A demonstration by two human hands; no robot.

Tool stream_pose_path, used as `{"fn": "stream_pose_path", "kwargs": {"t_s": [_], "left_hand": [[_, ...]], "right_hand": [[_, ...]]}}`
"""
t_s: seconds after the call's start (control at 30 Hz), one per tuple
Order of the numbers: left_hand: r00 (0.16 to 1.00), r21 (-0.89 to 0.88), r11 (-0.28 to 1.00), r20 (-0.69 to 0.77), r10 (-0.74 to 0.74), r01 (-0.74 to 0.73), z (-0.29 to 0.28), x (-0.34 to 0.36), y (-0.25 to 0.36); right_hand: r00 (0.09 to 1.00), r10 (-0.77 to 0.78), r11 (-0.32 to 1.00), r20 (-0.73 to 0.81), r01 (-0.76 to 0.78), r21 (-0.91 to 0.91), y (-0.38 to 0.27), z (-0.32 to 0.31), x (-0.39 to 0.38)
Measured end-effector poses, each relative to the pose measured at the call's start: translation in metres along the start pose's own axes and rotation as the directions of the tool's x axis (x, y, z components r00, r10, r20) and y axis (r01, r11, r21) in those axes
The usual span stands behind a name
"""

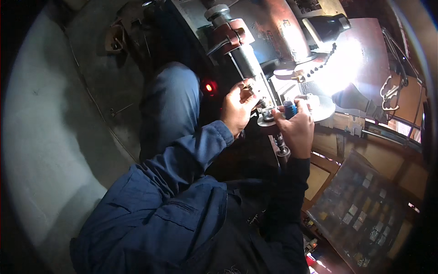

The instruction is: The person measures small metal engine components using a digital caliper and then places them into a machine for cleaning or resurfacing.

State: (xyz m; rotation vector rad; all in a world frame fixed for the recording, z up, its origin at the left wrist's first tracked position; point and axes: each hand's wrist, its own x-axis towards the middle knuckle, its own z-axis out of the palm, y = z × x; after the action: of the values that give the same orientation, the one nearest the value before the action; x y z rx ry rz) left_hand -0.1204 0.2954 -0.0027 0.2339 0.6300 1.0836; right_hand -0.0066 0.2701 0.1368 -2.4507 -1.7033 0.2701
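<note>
On the far left is a pale floor (41, 137), grey and bare. Next comes a knee (171, 100) in blue trousers, and below it a blue sleeve (191, 150) that runs up to the left hand (238, 109). Just left of that hand a small red light (209, 87) glows.

The left hand has its fingers curled together, pinching something small at the lower end of a dark metal tube (244, 59). What it pinches is too small to tell. The tube slants up to a reddish clamp (232, 32) near the top.

Between the two hands sits a little round metal disc (266, 119) on a thin post. Both hands are right at it.

The right hand (299, 130) is closed tight on a blue tool (290, 109), held upright, just beside the disc.

Past the hands a bright lamp (326, 27) shines down on a round toothed plate (315, 68). At the lower right is a flat tray (365, 214) with many small boxes in it.
</note>
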Motion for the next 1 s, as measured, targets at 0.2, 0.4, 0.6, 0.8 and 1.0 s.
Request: {"fn": "stream_pose_path", "kwargs": {"t_s": [0.2, 0.4, 0.6, 0.8, 1.0], "left_hand": [[0.998, 0.026, 0.998, 0.03, -0.055, 0.055, 0.004, 0.002, -0.004], [0.994, 0.045, 0.998, 0.1, -0.048, 0.044, 0.01, 0.004, -0.004], [0.989, 0.039, 0.999, 0.143, -0.033, 0.028, 0.01, 0.01, -0.005], [0.991, -0.039, 0.998, 0.127, -0.049, 0.055, 0.008, 0.008, -0.007], [0.992, 0.061, 0.998, 0.122, -0.011, 0.003, 0.007, 0.007, -0.008]], "right_hand": [[0.995, -0.046, 0.997, 0.086, 0.041, 0.058, 0.007, -0.002, 0.011], [0.969, 0.09, 0.97, 0.231, -0.139, 0.201, 0.022, -0.006, 0.022], [0.973, -0.069, 0.96, 0.22, 0.004, 0.281, 0.038, 0.002, 0.033], [0.971, -0.179, 0.93, 0.161, 0.113, 0.351, 0.052, 0.007, 0.038], [0.942, -0.319, 0.939, -0.108, 0.329, 0.097, 0.054, 0.006, 0.033]]}}
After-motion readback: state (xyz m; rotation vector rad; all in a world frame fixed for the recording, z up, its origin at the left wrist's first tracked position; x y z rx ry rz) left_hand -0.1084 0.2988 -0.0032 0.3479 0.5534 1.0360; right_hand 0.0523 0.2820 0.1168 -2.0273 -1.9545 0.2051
